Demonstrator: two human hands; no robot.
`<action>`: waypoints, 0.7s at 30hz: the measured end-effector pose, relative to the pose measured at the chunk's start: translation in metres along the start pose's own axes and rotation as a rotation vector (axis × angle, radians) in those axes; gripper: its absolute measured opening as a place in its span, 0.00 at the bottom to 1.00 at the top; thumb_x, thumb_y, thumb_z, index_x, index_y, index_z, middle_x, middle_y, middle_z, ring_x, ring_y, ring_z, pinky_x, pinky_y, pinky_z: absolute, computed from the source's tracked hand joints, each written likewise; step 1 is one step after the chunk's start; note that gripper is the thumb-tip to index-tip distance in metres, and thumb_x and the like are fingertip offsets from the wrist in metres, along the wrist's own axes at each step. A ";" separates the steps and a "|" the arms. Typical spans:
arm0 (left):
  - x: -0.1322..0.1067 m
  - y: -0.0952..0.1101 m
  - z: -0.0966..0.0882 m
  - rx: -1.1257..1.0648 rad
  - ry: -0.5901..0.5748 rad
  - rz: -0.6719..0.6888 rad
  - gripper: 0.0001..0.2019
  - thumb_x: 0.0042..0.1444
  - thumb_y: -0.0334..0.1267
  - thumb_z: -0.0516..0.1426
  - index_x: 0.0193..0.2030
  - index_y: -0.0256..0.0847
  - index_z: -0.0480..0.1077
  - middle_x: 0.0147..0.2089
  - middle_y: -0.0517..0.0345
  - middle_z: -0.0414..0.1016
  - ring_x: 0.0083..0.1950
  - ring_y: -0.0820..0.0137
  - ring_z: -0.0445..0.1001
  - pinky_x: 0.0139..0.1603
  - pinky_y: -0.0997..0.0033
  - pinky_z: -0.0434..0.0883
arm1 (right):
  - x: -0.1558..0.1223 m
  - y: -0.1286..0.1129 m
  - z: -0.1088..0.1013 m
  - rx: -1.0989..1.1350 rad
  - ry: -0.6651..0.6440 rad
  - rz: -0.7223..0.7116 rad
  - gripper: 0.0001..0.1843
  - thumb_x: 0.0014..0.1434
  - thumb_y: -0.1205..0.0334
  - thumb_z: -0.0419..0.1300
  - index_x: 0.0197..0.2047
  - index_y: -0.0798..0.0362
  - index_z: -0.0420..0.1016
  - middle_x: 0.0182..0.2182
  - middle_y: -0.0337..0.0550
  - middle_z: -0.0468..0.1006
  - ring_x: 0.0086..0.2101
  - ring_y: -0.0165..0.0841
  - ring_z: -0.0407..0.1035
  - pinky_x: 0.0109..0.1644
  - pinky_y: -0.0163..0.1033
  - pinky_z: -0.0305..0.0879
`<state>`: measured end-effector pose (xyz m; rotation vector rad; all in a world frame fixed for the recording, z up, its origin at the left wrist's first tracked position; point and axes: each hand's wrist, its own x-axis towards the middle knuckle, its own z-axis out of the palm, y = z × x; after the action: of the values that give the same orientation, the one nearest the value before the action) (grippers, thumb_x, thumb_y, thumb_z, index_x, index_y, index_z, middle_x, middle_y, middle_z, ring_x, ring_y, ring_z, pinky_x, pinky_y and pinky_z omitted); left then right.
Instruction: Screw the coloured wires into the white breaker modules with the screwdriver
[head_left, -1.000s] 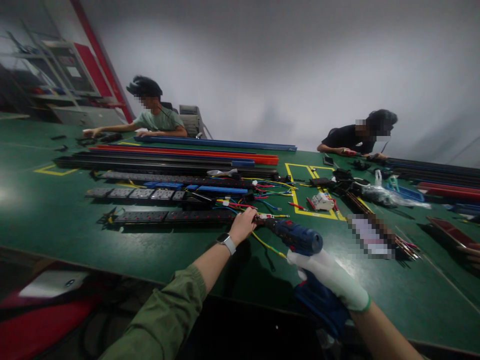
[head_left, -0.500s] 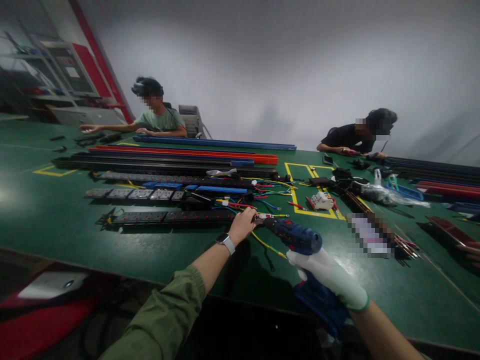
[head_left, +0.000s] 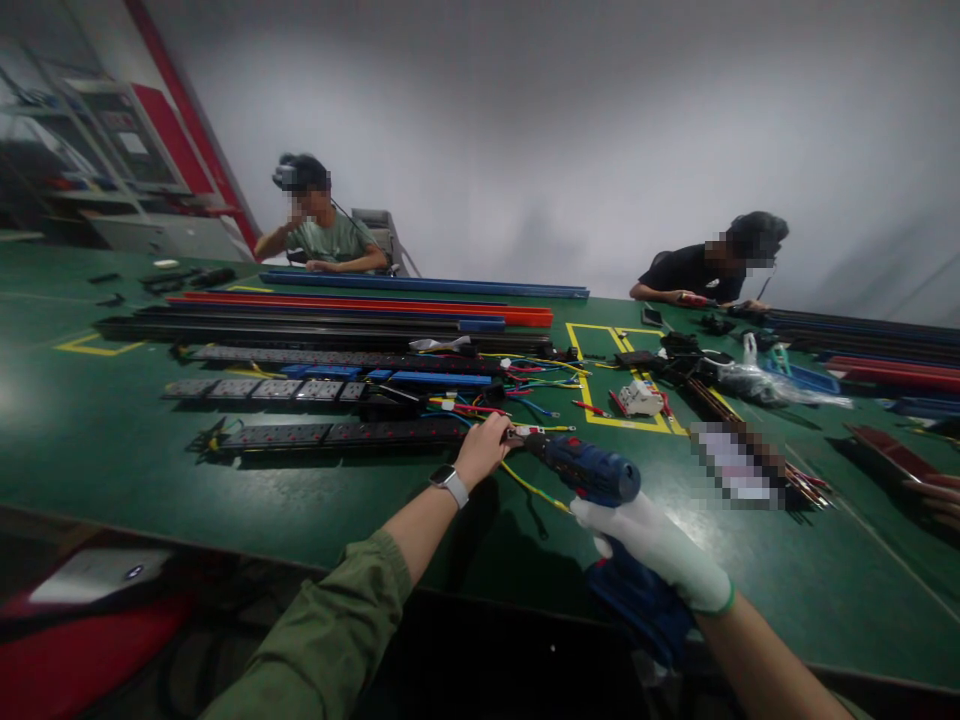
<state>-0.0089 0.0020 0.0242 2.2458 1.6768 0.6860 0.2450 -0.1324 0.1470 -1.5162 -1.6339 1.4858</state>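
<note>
My right hand (head_left: 649, 540), in a white glove with a green cuff, is wrapped round the grip of a dark blue cordless drill (head_left: 589, 468). The drill points left, its tip at the fingers of my bare left hand (head_left: 484, 448). Those fingers are closed at the right end of the nearest black power strip (head_left: 360, 433); the small part between them is mostly hidden. A yellow-green wire (head_left: 536, 486) runs from below my left hand towards the right glove. A red and white piece (head_left: 531, 430) lies just beyond the drill's tip.
Behind lie a grey socket strip (head_left: 259, 388), blue pieces (head_left: 442, 379), coloured wires (head_left: 536, 385) and long orange channels (head_left: 525, 316). A white breaker (head_left: 640, 398) sits inside yellow tape lines. Two people work across the green table (head_left: 285, 510); another hand (head_left: 937, 495) shows at right.
The person at far left has lifted a hand from the table to the face, and a small white thing shows there. The view has shifted slightly; my hands and the drill keep their positions.
</note>
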 end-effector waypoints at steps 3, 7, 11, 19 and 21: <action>0.000 0.000 0.000 0.009 0.006 0.007 0.08 0.69 0.40 0.61 0.51 0.43 0.75 0.54 0.51 0.76 0.53 0.62 0.78 0.54 0.66 0.70 | -0.001 -0.002 0.000 0.000 -0.021 -0.009 0.23 0.59 0.41 0.67 0.42 0.52 0.73 0.21 0.34 0.72 0.22 0.28 0.63 0.28 0.36 0.56; 0.000 0.000 0.001 0.032 0.004 -0.002 0.07 0.68 0.38 0.61 0.51 0.44 0.76 0.54 0.51 0.76 0.53 0.62 0.78 0.53 0.66 0.70 | -0.001 -0.001 -0.001 0.014 -0.037 -0.021 0.23 0.60 0.40 0.66 0.41 0.54 0.73 0.22 0.35 0.72 0.24 0.28 0.65 0.30 0.36 0.57; 0.000 0.001 0.000 0.021 0.007 -0.003 0.09 0.69 0.45 0.61 0.50 0.43 0.75 0.53 0.51 0.76 0.52 0.62 0.79 0.52 0.66 0.70 | -0.001 -0.001 -0.002 -0.003 -0.019 -0.005 0.24 0.59 0.40 0.67 0.41 0.53 0.72 0.21 0.35 0.72 0.23 0.28 0.63 0.29 0.36 0.56; 0.001 -0.002 0.002 0.023 0.006 0.007 0.07 0.69 0.41 0.61 0.50 0.43 0.75 0.54 0.51 0.76 0.52 0.62 0.78 0.52 0.66 0.70 | -0.002 -0.006 0.001 0.005 -0.008 0.016 0.23 0.58 0.41 0.67 0.41 0.53 0.72 0.22 0.35 0.73 0.23 0.28 0.65 0.29 0.36 0.57; 0.001 -0.003 0.003 0.020 0.018 0.014 0.09 0.69 0.44 0.61 0.50 0.43 0.75 0.53 0.52 0.77 0.52 0.62 0.78 0.52 0.67 0.70 | -0.002 -0.005 0.001 -0.018 -0.009 0.013 0.23 0.59 0.41 0.67 0.40 0.53 0.72 0.21 0.36 0.72 0.23 0.28 0.64 0.29 0.36 0.57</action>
<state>-0.0094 0.0040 0.0200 2.2742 1.6854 0.6979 0.2433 -0.1338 0.1518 -1.5345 -1.6493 1.4908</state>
